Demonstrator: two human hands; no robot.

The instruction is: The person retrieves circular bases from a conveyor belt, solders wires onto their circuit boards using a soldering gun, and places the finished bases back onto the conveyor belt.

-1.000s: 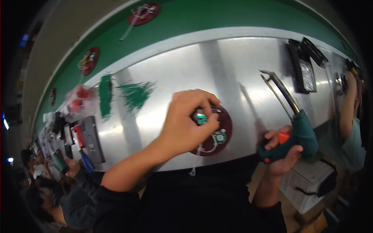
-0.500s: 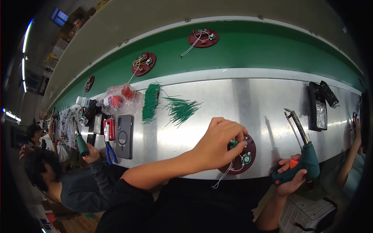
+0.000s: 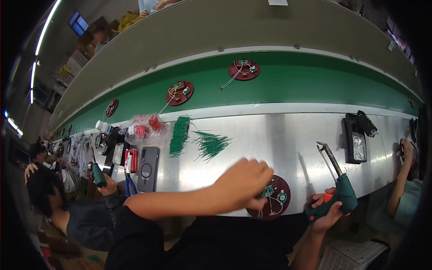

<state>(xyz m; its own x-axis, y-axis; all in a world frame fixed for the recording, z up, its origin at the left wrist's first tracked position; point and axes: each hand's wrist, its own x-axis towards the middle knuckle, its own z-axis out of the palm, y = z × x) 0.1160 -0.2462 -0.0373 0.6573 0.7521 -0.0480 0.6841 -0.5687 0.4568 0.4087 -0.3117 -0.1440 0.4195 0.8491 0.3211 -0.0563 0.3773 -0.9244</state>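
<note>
My left hand (image 3: 245, 183) reaches across with curled, slightly blurred fingers over the left edge of a dark red round disc (image 3: 281, 182). A small green circuit board (image 3: 267, 191), a round green part (image 3: 282, 197) and thin white wires sit on the disc. Whatever lies between my left fingertips is hidden. My right hand (image 3: 327, 209) grips a green soldering gun (image 3: 344, 195) with an orange-red trigger. Its metal tip and a thin feed tube point up and away, to the right of the disc and clear of it.
Green wire pieces lie in a neat bundle (image 3: 180, 136) and a loose pile (image 3: 211, 145). Further left are a grey phone (image 3: 148, 170), blue-handled pliers (image 3: 131, 185) and a plastic bag (image 3: 146, 128). A black tray (image 3: 355, 139) stands right. Similar discs (image 3: 244, 69) rest on the green strip. Co-workers sit both sides.
My left hand has moved left and down from the disc's top to its left edge, uncovering more of the disc. The view has tilted upward. My right hand keeps its hold on the soldering gun.
</note>
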